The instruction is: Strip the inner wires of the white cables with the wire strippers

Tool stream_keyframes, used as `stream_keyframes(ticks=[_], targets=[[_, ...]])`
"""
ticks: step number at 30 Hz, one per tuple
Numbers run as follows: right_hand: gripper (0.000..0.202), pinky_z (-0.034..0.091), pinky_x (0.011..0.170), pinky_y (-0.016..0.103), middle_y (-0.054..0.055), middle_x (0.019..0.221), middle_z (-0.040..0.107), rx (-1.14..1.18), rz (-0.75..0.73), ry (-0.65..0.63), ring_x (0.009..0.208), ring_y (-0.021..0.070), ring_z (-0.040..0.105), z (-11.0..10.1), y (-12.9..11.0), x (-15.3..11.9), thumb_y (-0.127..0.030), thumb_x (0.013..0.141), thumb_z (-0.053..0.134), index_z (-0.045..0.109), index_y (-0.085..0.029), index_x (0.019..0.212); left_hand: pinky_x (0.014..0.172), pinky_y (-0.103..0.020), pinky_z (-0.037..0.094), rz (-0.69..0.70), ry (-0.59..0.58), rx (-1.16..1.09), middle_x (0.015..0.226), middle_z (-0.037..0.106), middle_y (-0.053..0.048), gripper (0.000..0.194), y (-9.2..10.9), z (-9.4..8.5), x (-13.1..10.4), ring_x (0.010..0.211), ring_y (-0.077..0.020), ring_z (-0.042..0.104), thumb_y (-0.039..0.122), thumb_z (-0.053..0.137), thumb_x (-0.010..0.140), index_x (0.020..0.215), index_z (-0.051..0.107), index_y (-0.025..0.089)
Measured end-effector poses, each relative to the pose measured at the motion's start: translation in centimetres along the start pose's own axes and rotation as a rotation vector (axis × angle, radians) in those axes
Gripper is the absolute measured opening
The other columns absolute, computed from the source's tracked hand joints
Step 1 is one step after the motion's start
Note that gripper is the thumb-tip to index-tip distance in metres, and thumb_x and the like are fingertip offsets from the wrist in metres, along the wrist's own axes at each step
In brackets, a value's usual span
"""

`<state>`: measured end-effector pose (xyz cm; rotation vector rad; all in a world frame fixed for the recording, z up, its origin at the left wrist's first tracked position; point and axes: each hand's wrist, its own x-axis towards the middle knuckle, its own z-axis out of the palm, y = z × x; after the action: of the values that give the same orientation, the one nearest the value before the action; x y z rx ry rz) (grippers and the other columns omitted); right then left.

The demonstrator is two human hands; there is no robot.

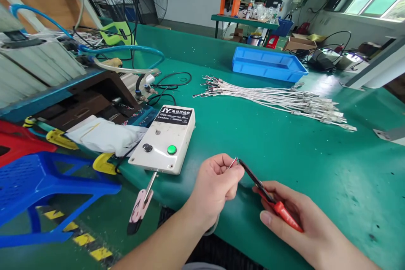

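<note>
Across one green tabletop (221,135) I count one shallow blue plastic tray (268,67), one cream control box (163,141) and one bundle of white cables (275,98). Above it, the left hand (217,183) pinches one thin red-and-white wire (233,162); the right hand (305,219) grips one pair of red-handled pliers (261,187), tips beside the wire.

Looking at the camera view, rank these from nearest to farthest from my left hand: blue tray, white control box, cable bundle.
From your left hand:
1. White control box, to its left.
2. Cable bundle, ahead, rightward.
3. Blue tray, behind the bundle.
</note>
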<state>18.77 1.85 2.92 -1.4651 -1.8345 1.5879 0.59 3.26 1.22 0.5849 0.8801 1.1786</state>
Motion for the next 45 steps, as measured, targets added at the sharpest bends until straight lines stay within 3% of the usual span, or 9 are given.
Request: stream_keyframes(ticks=[3, 9, 14, 18, 22, 26, 31, 38, 45], targets=[[0.042, 0.044, 0.066, 0.023, 0.003, 0.085, 0.055, 0.101, 0.059, -0.005, 0.102, 0.0233, 0.056, 0.0, -0.2, 0.0, -0.052, 0.085, 0.059, 0.056, -0.02, 0.112, 0.042, -0.023, 0.009, -0.004, 0.008, -0.009, 0.039, 0.027, 0.012, 0.028, 0.0, 0.0, 0.2, 0.038, -0.0031, 0.014, 0.028, 0.065, 0.075, 0.067, 0.039, 0.02], [0.047, 0.043, 0.063, 0.023, 0.001, 0.082, 0.05, 0.136, 0.139, 0.033, 0.078, 0.0163, 0.05, 0.2, -0.4, -0.3, -0.055, 0.082, 0.063, 0.056, -0.021, 0.114, 0.042, -0.023, 0.009, 0.0, -0.006, -0.014, 0.039, 0.028, 0.012, 0.027, -0.2, 0.0, 0.2, 0.038, -0.0032, 0.015, 0.027, 0.066, 0.076, 0.067, 0.042, 0.019], [0.052, 0.046, 0.068, 0.022, 0.002, 0.086, 0.055, 0.126, 0.11, 0.088, 0.078, 0.0156, 0.052, -0.3, -0.1, -0.4, -0.058, 0.082, 0.061, 0.055, -0.021, 0.118, 0.041, -0.023, 0.01, -0.004, -0.009, -0.047, 0.039, 0.029, 0.011, 0.026, -0.1, 0.0, 0.2, 0.037, -0.0031, 0.017, 0.027, 0.066, 0.075, 0.066, 0.043, 0.019], [0.058, 0.051, 0.067, 0.024, 0.002, 0.092, 0.061, -0.131, 0.036, 0.26, 0.08, 0.0175, 0.059, -2.3, 0.6, 0.2, -0.063, 0.084, 0.056, 0.049, -0.026, 0.128, 0.043, -0.023, 0.012, -0.004, -0.01, -0.035, 0.04, 0.027, 0.011, 0.026, 0.1, 0.0, 0.1, 0.037, -0.0029, 0.017, 0.026, 0.066, 0.076, 0.066, 0.044, 0.018], [0.058, 0.054, 0.08, 0.036, 0.004, 0.117, 0.063, -0.577, -0.101, 0.465, 0.099, 0.0247, 0.063, -4.2, 2.2, 1.3, -0.061, 0.084, 0.057, 0.047, -0.032, 0.133, 0.043, -0.023, 0.015, -0.012, -0.009, -0.007, 0.042, 0.03, 0.011, 0.025, 0.0, 0.1, 0.1, 0.038, -0.003, 0.023, 0.026, 0.068, 0.077, 0.067, 0.047, 0.017], [0.066, 0.051, 0.091, 0.051, 0.011, 0.13, 0.059, -0.879, -0.211, 0.544, 0.116, 0.0322, 0.056, -4.9, 3.6, 2.2, -0.061, 0.088, 0.05, 0.044, -0.022, 0.141, 0.044, -0.023, 0.018, 0.015, -0.037, 0.129, 0.046, 0.034, 0.008, 0.022, -0.3, 0.1, 0.1, 0.041, -0.0043, 0.028, 0.029, 0.066, 0.082, 0.071, 0.053, 0.015], [0.065, 0.048, 0.096, 0.056, 0.013, 0.135, 0.054, -0.878, -0.246, 0.519, 0.124, 0.0355, 0.05, -4.9, 3.0, 2.2, -0.063, 0.087, 0.052, 0.053, -0.019, 0.133, 0.047, -0.023, 0.026, 0.102, -0.137, 0.358, 0.07, 0.048, 0.0, 0.022, -0.4, 0.4, -0.3, 0.052, -0.0051, 0.037, 0.032, 0.064, 0.086, 0.076, 0.063, 0.012], [0.018, 0.049, 0.094, 0.024, 0.0, 0.113, 0.062, -0.335, -0.474, 0.275, 0.111, 0.0137, 0.059, -3.3, 0.6, 0.3, -0.028, 0.094, 0.057, 0.057, -0.033, 0.112, 0.051, -0.024, 0.03, 0.098, -0.226, 0.545, 0.081, 0.052, -0.002, 0.021, -0.6, 0.4, -0.3, 0.059, -0.0075, 0.04, 0.032, 0.061, 0.089, 0.078, 0.065, 0.014], [0.007, 0.049, 0.084, 0.025, 0.003, 0.103, 0.06, -0.161, -0.425, 0.113, 0.093, 0.0134, 0.059, -2.8, 0.3, 0.3, -0.022, 0.096, 0.051, 0.057, -0.024, 0.101, 0.058, -0.025, 0.033, 0.084, -0.234, 0.692, 0.08, 0.053, -0.002, 0.023, -0.4, 0.6, -0.4, 0.066, -0.0113, 0.044, 0.034, 0.058, 0.09, 0.076, 0.064, 0.017]])
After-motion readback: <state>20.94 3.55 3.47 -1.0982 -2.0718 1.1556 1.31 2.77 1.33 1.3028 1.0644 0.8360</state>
